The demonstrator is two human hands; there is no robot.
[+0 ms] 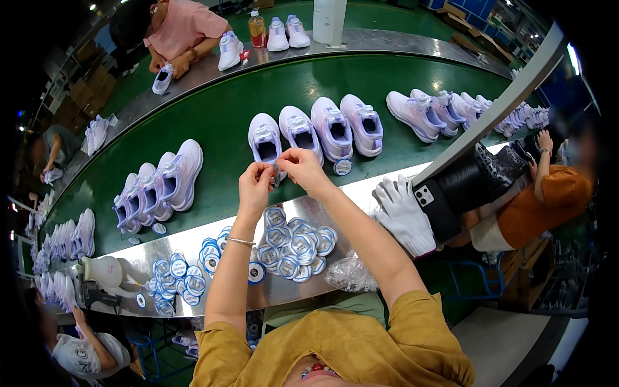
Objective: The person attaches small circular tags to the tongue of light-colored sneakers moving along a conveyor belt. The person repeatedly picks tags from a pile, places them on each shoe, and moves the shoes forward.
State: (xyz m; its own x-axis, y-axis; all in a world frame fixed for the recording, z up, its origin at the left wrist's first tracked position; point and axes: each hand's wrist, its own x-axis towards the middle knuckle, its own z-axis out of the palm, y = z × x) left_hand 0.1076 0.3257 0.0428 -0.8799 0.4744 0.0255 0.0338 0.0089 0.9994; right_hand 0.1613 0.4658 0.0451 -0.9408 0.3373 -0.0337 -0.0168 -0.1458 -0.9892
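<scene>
My left hand (pixel 256 186) and my right hand (pixel 303 171) meet just in front of a pale lilac-and-white sneaker (pixel 265 133). Both have their fingertips closed in a pinch. Between them shows a small bluish piece (pixel 277 175), too small and hidden to name. Three more sneakers (pixel 332 129) stand in a row to the right of it, toes away from me. A round blue-rimmed tag (pixel 342 167) lies by one of their heels. Under my forearms, a heap of round tags in clear wrapping (pixel 302 246) and a looser pile of blue-rimmed tags (pixel 177 277) lie on the metal ledge.
The green conveyor (pixel 225 106) carries more sneakers left (pixel 184 174) and right (pixel 419 116). White gloves (pixel 403 213), a phone (pixel 423 195) and crumpled plastic (pixel 351 274) lie to my right. A slanted pale post (pixel 496 103) crosses there. Co-workers sit across and on both sides.
</scene>
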